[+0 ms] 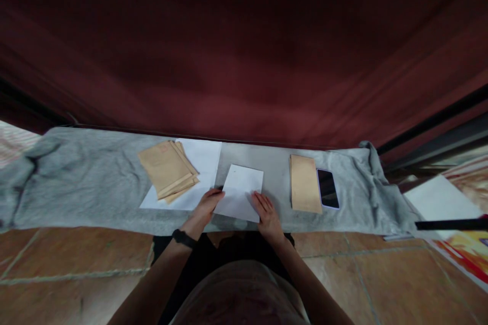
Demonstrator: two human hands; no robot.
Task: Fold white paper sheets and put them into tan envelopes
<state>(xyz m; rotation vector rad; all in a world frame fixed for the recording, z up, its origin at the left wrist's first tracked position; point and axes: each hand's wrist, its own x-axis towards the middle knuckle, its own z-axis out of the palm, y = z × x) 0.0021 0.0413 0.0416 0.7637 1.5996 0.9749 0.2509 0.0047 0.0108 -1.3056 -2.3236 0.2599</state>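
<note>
A white sheet of paper [241, 188], which looks folded, lies at a slight tilt in front of me. My left hand [208, 203] grips its left edge, the thumb on top and the other fingers mostly hidden. My right hand [267, 216] holds the lower right edge, with fingers over the top of the paper. To the left, a fanned stack of brown envelopes [165, 167] rests on a larger white sheet [204, 157]. More brown envelopes [306, 183] lie in a neat pile on the right.
A phone [328, 189] with a dark screen and pale purple edge lies right of the envelope pile. Grey cloth [87, 177] covers the narrow bench. A dark red panel [244, 76] rises directly behind it. White paper [442, 200] and a black bar [453, 224] are at far right.
</note>
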